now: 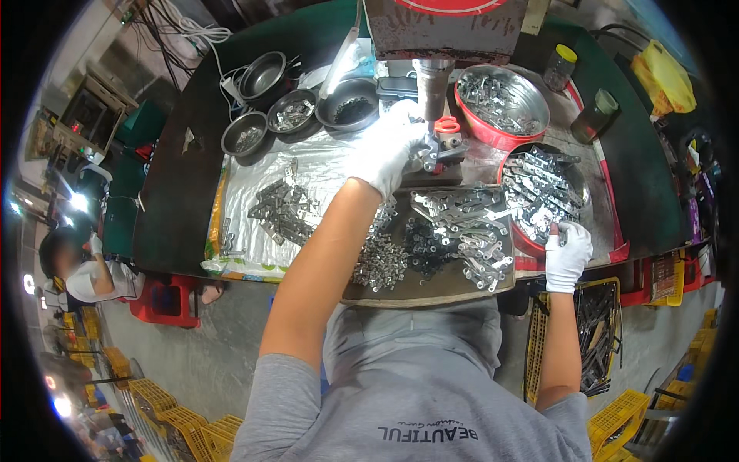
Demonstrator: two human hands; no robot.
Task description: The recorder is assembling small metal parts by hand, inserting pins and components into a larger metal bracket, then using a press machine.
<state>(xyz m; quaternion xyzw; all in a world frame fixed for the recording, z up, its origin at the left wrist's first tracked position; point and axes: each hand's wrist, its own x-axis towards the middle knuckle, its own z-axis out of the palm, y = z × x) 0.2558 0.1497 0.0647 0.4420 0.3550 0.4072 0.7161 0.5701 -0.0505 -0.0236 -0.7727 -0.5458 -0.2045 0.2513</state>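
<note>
My left hand (387, 154), in a white glove, reaches in under the head of a bench press (433, 85). Its fingers are closed at a small metal fixture (440, 154) below the ram; whatever they hold is hidden. My right hand (568, 258), also gloved, is at the near edge of a red-rimmed bowl (526, 240) heaped with flat metal brackets (543, 185). Its fingers are curled together, with one bare fingertip showing. I cannot make out what they grip. Red-handled scissors (446, 125) are beside the fixture.
Several dark bowls (245, 134) of small parts stand at the back left. A red basin (504, 138) of metal pieces stands behind the bracket bowl. Loose links (281, 208) cover the left sheet; a tray (431, 296) before me holds sorted pieces. Jars (595, 115) stand at right.
</note>
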